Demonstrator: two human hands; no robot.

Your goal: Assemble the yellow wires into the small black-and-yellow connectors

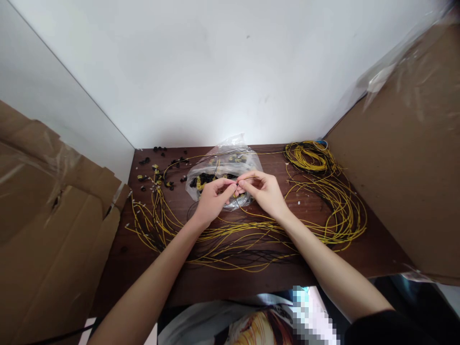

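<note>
My left hand (213,199) and my right hand (265,191) meet fingertip to fingertip above a clear plastic bag (194,191). The left fingers pinch something small and dark that I cannot make out. Between my right thumb and fingers runs a thin yellow wire (246,211), which curves down from the fingertips. Black and yellow connector pieces (206,178) show inside the bag, just beyond my hands. Long yellow and black wires (237,232) lie across the table below my wrists.
A coiled wire bundle (309,158) lies at the back right of the brown table (230,287). Loose black and yellow pieces (156,177) are scattered at the back left. Cardboard stands at the left (46,230) and right (402,143), with a white wall (215,72) behind.
</note>
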